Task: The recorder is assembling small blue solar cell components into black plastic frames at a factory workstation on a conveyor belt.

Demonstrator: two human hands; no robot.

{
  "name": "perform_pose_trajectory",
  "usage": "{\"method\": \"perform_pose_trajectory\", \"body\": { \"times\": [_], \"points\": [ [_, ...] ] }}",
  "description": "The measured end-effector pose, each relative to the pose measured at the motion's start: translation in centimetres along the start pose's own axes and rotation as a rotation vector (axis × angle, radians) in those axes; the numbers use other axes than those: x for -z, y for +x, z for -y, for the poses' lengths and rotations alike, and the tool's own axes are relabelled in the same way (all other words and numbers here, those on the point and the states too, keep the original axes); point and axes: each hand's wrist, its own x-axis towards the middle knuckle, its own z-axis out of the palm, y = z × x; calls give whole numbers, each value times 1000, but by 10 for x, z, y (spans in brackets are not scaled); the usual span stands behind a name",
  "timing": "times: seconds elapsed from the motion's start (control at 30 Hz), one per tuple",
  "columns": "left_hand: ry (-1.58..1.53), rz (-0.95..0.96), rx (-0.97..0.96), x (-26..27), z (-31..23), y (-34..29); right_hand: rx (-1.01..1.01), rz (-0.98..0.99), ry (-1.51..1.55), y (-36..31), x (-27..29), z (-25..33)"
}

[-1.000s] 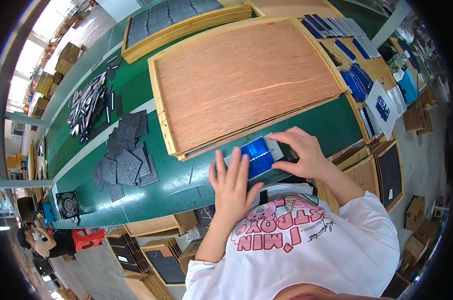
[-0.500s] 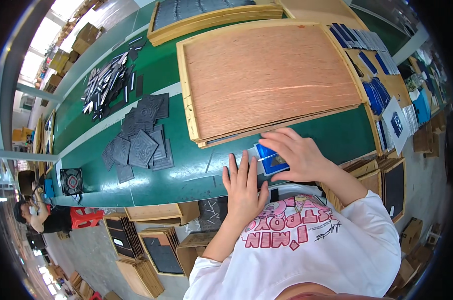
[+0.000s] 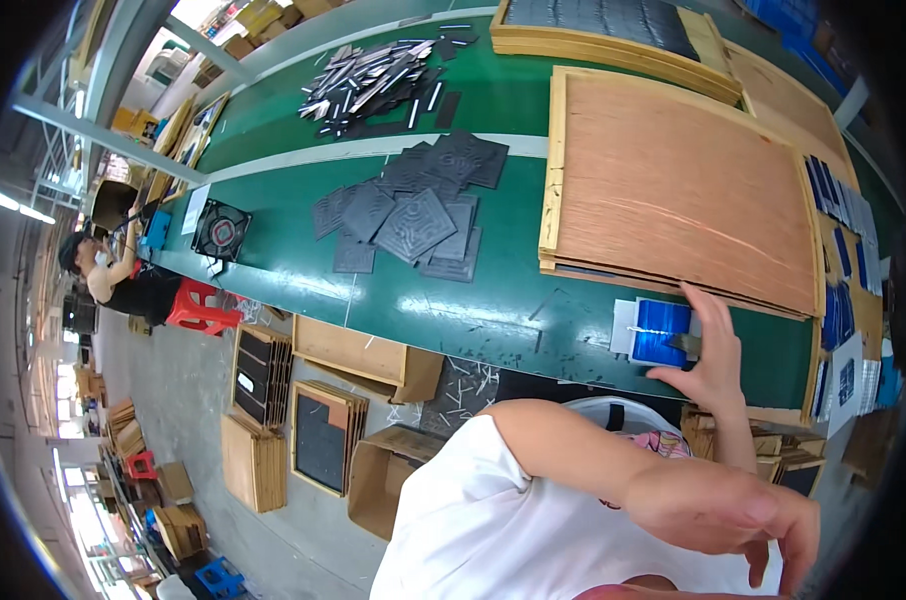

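Observation:
A small rectangular stack with a shiny blue face (image 3: 659, 333) lies on the green table near its front edge, with a pale grey strip (image 3: 623, 326) at its left side. My right hand (image 3: 715, 352) straddles it, fingers at its far edge and thumb at its near edge. A dull grey-brown patch shows beside the palm; I cannot make out what it is. Raised off the table, my left hand (image 3: 728, 508) is across my chest close to the camera, its fingers loosely bent and apart. Nothing shows in it.
A wooden-framed plywood panel (image 3: 688, 190) lies just beyond my right hand. Dark patterned square tiles (image 3: 416, 222) and a heap of black-and-white strips (image 3: 373, 85) lie leftward. A small fan (image 3: 221, 232) stands at the far left, near a person (image 3: 123, 275). More blue pieces (image 3: 835, 310) sit at right.
My left hand has lifted from beside the blue stack and swung up across my chest. My right hand stays around the stack. The view has turned left, so the table things appear farther right.

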Motion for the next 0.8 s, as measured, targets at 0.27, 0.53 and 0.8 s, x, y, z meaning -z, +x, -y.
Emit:
{"method": "perform_pose_trajectory", "body": {
  "times": [0.27, 0.53, 0.8],
  "points": [
    [141, 216, -40, 14, -8, 2, -181, -386, 156, -47, -7, -43],
    [69, 241, 22, 21, 3, -1, -80, -431, 135, -44, -12, -47],
    [13, 207, 80, 17, 4, -2, -213, -431, 105, -49, -9, -50]
  ]
}}
